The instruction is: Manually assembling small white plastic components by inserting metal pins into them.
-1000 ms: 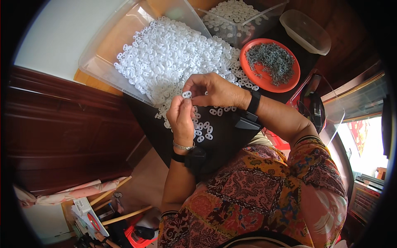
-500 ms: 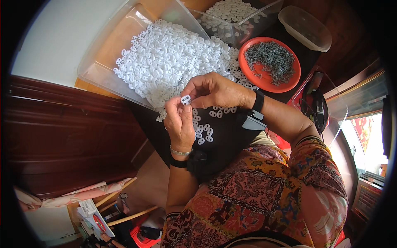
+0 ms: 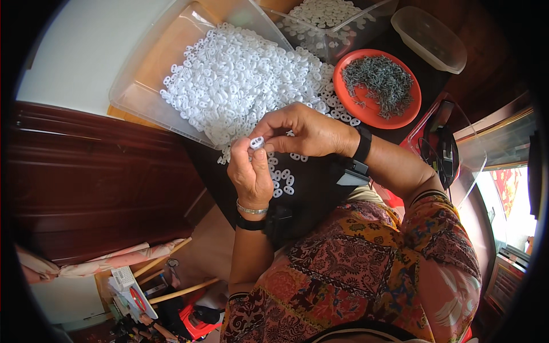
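Observation:
My left hand [image 3: 252, 178] is closed, pinching a small white oval plastic piece with two holes [image 3: 257, 142] between thumb and finger. From the right, my right hand [image 3: 313, 131] bends its index finger and thumb around the same piece, touching its edge. Whether a smaller part is between those fingertips is hidden. Just beyond my hands, a large heap of similar white two-hole pieces [image 3: 246, 74] spills from a tipped clear plastic bin [image 3: 140, 71]. Several loose pieces [image 3: 282, 182] lie on the black tabletop beside my left hand.
An orange-red plate [image 3: 373, 115] holds a pile of small grey screws [image 3: 380, 83] at the right. Behind stands a clear container [image 3: 297, 43] with more white pieces. An oblong clear tub [image 3: 429, 37] sits at the far right. Dark red wood panelling [image 3: 103, 177] is on the left.
The white piece between my fingers has tilted, so its face shows narrower. My right hand has shifted slightly. The whole view has moved a little.

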Action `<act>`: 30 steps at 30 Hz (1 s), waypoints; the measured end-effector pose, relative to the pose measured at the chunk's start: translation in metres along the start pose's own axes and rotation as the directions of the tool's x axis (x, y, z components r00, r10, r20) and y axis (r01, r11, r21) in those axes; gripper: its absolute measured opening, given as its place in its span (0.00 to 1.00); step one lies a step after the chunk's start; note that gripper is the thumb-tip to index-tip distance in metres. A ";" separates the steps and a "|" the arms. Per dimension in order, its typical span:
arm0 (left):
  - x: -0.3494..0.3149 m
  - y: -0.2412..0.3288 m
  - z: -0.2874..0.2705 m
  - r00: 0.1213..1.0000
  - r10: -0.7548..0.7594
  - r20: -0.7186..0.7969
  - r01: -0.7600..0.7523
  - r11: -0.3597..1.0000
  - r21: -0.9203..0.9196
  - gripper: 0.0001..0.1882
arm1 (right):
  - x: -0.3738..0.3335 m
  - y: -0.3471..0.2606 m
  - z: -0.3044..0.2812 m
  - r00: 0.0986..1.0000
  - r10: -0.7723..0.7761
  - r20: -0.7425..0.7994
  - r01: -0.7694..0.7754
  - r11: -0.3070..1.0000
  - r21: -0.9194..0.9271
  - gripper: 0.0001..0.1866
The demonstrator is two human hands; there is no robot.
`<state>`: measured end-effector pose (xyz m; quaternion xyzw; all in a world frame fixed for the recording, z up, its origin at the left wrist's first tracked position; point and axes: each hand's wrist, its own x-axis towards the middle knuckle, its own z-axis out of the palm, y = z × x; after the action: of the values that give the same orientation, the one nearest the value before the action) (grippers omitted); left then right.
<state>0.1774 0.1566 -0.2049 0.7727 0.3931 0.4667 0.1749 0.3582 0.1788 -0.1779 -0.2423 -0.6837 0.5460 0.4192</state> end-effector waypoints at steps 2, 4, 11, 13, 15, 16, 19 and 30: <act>-0.001 -0.003 0.000 1.000 -0.007 -0.017 0.006 1.000 -0.014 0.14 | 0.000 -0.001 0.001 1.000 -0.019 -0.001 0.019 0.998 -0.062 0.12; -0.004 -0.007 0.004 0.999 0.000 -0.054 -0.002 0.999 -0.041 0.15 | 0.001 -0.001 0.003 1.000 -0.020 -0.019 0.019 0.998 -0.055 0.12; -0.005 0.001 0.008 0.991 -0.091 -0.102 0.066 0.971 -0.229 0.17 | 0.001 0.003 0.008 0.997 -0.063 -0.048 0.069 0.991 0.116 0.11; -0.005 0.001 0.007 0.990 -0.102 -0.100 0.073 0.964 -0.256 0.17 | 0.001 -0.003 0.006 1.000 0.019 0.015 -0.020 0.991 0.131 0.14; -0.006 0.001 0.006 0.990 -0.110 -0.093 0.079 0.955 -0.286 0.16 | 0.001 0.001 0.008 1.000 0.006 0.011 -0.008 0.983 0.181 0.14; -0.006 0.002 0.006 0.990 -0.101 -0.097 0.071 0.960 -0.272 0.17 | 0.001 0.004 0.009 1.000 -0.008 0.009 0.005 0.973 0.230 0.14; -0.010 -0.001 0.007 0.990 -0.080 -0.113 0.042 0.952 -0.303 0.18 | 0.001 0.009 0.009 0.999 0.001 0.041 -0.018 0.909 0.416 0.13; -0.010 0.001 0.006 0.974 0.094 -0.207 -0.129 0.979 -0.159 0.20 | -0.001 0.001 0.014 0.985 -0.173 -0.017 0.173 0.980 0.102 0.11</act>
<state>0.1808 0.1488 -0.2133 0.7253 0.3228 0.5827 0.1740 0.3471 0.1709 -0.1796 -0.1623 -0.6713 0.5410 0.4799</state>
